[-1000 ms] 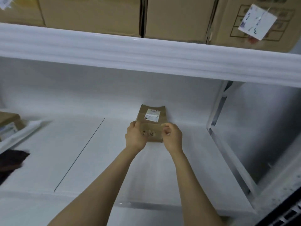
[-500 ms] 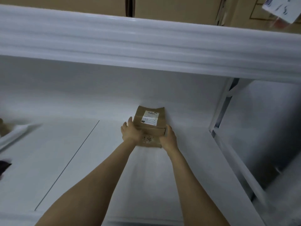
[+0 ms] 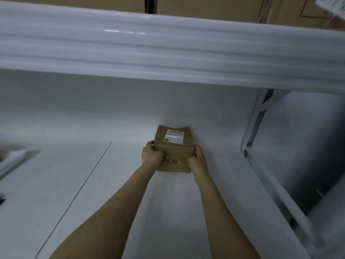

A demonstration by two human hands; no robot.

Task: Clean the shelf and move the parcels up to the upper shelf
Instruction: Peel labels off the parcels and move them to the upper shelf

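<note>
A small brown cardboard parcel (image 3: pixel 174 146) with a white label on top and handwriting on its near face sits near the back wall of the white lower shelf (image 3: pixel 97 193). My left hand (image 3: pixel 151 156) grips its left near corner and my right hand (image 3: pixel 198 158) grips its right near corner, fingers curled round the edges. The thick white front edge of the upper shelf (image 3: pixel 168 43) runs across the top of the view, well above the parcel.
Large cardboard boxes (image 3: pixel 205 5) stand on the upper shelf, one with a white tag (image 3: pixel 334 2) at the far right. A white upright post (image 3: pixel 252 124) bounds the shelf on the right. A white object (image 3: pixel 13 161) lies blurred at the left edge.
Both hands have slid from the parcel's near face to its two sides and closed round it. The camera has moved in closer and tilted down, so the upper boxes are mostly cut off.
</note>
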